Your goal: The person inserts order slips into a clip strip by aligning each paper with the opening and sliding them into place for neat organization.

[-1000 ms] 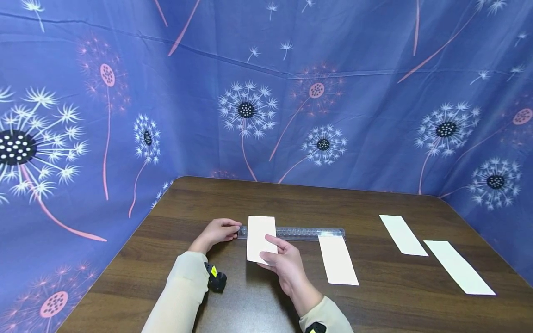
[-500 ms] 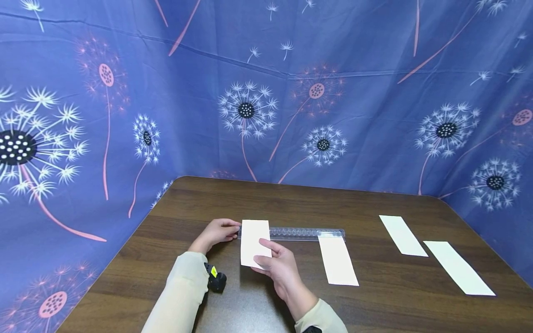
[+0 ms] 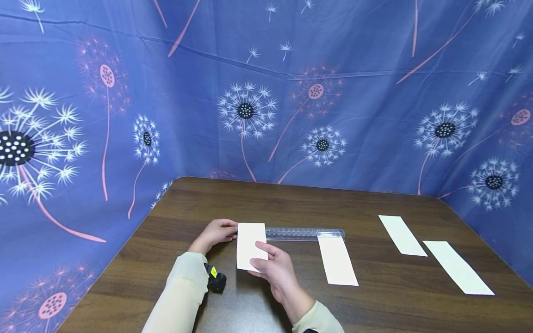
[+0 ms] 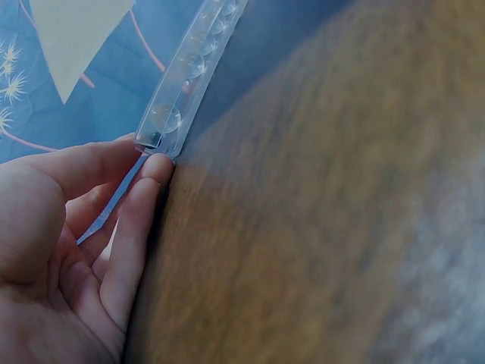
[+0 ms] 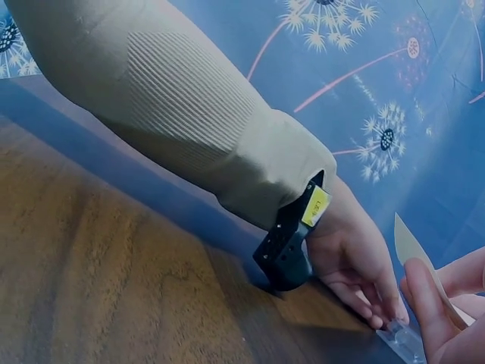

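On the table lies a long clear plastic strip [image 3: 291, 234] with a row of round clear bumps. My left hand [image 3: 217, 231] grips its left end; the left wrist view shows thumb and fingers at the strip's tip [image 4: 159, 125]. My right hand [image 3: 278, 274] pinches a white card [image 3: 250, 238] by its lower right edge, thumb on top. The card is raised over the strip's left part and hides it in the head view. At the strip's right end, the top edge of another white card [image 3: 338, 262] meets it.
Two more white cards, one farther back [image 3: 402, 235] and one nearer [image 3: 458, 268], lie on the right side of the brown wooden table [image 3: 187, 189]. A blue dandelion-print cloth [image 3: 187, 92] hangs behind and beside the table. A black wrist camera [image 3: 216, 280] sits on my left sleeve.
My right hand has carried the white card leftward and slightly toward me, over the strip's left end. The left hand and the strip have stayed in place.
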Available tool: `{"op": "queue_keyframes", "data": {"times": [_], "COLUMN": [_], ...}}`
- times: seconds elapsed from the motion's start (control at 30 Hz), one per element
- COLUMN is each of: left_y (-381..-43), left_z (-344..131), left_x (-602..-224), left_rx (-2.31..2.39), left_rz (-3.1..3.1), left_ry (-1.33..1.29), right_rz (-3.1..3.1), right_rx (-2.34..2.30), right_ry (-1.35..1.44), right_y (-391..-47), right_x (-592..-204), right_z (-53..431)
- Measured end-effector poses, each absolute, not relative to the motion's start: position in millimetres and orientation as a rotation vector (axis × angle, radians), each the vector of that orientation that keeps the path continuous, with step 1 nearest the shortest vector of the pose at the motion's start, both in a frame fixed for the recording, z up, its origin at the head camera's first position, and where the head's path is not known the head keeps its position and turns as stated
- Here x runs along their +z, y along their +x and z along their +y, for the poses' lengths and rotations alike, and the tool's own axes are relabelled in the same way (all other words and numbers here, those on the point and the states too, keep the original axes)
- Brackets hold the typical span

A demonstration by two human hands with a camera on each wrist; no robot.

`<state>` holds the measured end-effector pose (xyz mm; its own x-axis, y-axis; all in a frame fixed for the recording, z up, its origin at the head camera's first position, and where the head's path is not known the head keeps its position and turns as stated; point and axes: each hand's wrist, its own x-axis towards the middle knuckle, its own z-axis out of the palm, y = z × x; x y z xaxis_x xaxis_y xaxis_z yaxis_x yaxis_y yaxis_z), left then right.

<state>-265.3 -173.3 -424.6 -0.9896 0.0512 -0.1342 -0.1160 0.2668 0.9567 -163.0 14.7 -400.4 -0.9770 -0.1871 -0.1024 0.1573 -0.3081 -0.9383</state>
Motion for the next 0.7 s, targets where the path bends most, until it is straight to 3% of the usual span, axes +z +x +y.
{"op": "queue_keyframes", "data": {"times": [0.7], "left_y": [-266.9], "left_z": [-175.7], "left_x": [-425.4], "left_rx": [1.758], "left_rz": [2.435], "left_ry": [-0.081], "right_rz": [1.701], "right_rx": [-2.351], "right_ry": [0.007], "right_y": [-153.1], "right_x": [-404.0], "right_z": [3.7]}}
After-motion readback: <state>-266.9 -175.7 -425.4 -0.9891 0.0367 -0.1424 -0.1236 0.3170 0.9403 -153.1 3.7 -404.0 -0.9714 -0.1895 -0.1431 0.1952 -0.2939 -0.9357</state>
